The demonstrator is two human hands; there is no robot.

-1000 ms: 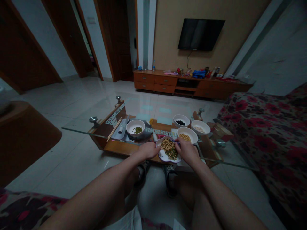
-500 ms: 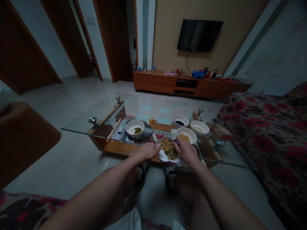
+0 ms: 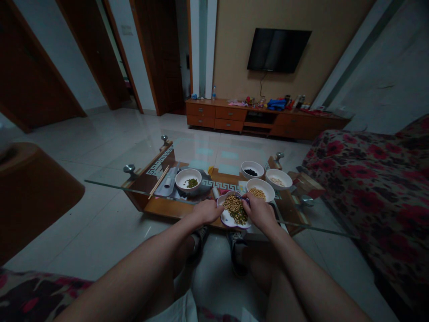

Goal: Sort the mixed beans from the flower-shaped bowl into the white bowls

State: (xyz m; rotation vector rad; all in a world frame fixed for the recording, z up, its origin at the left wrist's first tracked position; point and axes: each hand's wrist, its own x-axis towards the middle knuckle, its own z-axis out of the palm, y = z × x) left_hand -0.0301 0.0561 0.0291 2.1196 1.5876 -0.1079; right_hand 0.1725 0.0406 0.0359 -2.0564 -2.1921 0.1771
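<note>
dim light lies over a tiled living room, where a black flat television (image 3: 279,50) hangs on a tan wall above a long orange-brown wooden cabinet (image 3: 231,117). before us stands a clear glass-topped coffee table (image 3: 114,167) with brown wooden supports. at its near edge, between our hands, sits a white scallop-edged dish with a purple rim (image 3: 228,220), holding round tan beans (image 3: 232,202) beside small green beans (image 3: 239,217); we cannot tell whether it touches the glass. our left hand (image 3: 208,211) grips the dish's left side, thumb laid on the rim. our right hand (image 3: 260,212) is curled at the opposite side, but whether its fingers pinch the rim or a slim purple thing there we cannot tell. just beyond it is a round white bowl of tan beans (image 3: 269,189), with a round white bowl of black beans (image 3: 253,165) and a round white bowl of pale pieces (image 3: 279,173) close behind. to our left are a round white bowl of green beans (image 3: 181,177) and two pale wooden chopsticks (image 3: 158,182).
</note>
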